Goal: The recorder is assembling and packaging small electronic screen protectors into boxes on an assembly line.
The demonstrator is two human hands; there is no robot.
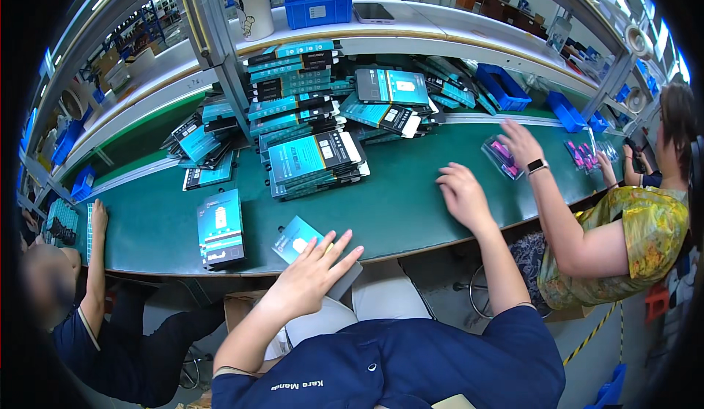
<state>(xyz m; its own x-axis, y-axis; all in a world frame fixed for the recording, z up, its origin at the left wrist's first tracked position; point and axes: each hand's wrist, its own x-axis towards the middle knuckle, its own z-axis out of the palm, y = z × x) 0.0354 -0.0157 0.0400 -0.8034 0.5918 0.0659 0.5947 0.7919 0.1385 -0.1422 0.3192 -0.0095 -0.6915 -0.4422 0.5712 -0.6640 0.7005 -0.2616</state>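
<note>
My left hand lies with its fingers spread over a flat teal and grey carton at the table's front edge. The hand covers much of this carton, and its grey end sticks out past the edge. Over the green mat to the right, my right hand holds nothing, its fingers loosely bent and slightly apart. Left of the carton, a neat stack of similar boxes rests near the edge. Further back is a pile of flat teal and black cartons, away from both hands.
More cartons are heaped beneath the shelf. Blue bins stand at the back right. A co-worker's hand on the right is close to clear packets with pink items. At the left, another person's hand rests on the table.
</note>
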